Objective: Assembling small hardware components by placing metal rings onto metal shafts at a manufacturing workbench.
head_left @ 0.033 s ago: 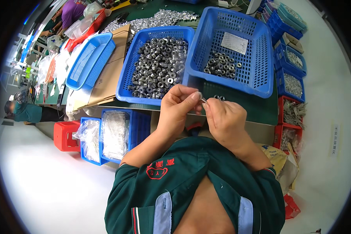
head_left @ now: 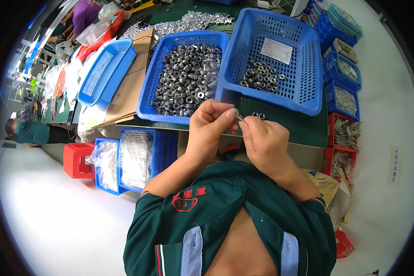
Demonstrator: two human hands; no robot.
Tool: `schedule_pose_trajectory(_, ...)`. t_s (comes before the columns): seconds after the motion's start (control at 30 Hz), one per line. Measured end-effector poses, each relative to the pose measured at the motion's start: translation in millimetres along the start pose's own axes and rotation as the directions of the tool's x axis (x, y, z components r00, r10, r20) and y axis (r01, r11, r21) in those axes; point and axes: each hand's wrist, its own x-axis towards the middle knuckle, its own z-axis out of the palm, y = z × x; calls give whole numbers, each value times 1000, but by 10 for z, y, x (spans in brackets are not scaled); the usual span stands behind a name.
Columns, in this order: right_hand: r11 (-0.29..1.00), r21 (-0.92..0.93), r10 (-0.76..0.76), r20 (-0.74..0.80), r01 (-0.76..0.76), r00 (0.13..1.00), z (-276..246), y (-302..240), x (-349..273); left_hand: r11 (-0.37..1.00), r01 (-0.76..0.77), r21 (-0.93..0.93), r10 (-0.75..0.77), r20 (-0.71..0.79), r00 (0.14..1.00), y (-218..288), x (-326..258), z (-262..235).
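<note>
In front of my chest, just off the table edge, both hands work close together. My left hand (head_left: 208, 131) is closed, its thumb and index finger pinching a small piece mostly hidden by the fingertips. My right hand (head_left: 265, 141) is closed too, gripping a thin, light metal rod (head_left: 240, 117) whose visible end meets the left fingertips. Behind the right hand, a few dark metal rings (head_left: 258, 115) lie on the green table. Beyond my left hand stands a blue basket (head_left: 145, 99) full of similar rings. A larger blue basket (head_left: 303, 106) to its right holds a small heap (head_left: 262, 77) and a paper slip (head_left: 277, 50).
Silvery parts (head_left: 193, 22) are piled at the back. Flat cardboard (head_left: 129, 87) and a narrow blue basket (head_left: 89, 99) lie left. Below stand blue crates (head_left: 158, 161) and a red stool (head_left: 74, 161). Stacked bins (head_left: 344, 99) line the right. Other people are at far left.
My right hand has shifted very slightly; everything else looks the same.
</note>
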Motion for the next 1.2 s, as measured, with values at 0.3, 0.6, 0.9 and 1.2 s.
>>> schedule_pose_trajectory(0.3,-616,446,52,845,-649,531,-82,278,-46,949,-224,221,209,91,974,-15,45,72)
schedule_pose_trajectory(0.6,988,149,68,-141,-47,988,-83,265,-102,948,-109,298,78,114,990,45,165,315)
schedule_pose_trajectory(0.9,775,447,473,60,-448,879,-108,525,-404,248,-449,859,-5,464,886,246,1455,361)
schedule_pose_trajectory(1.2,642,425,621,199,-638,758,-141,532,-701,-412,-523,746,-387,376,842,-385,2027,466)
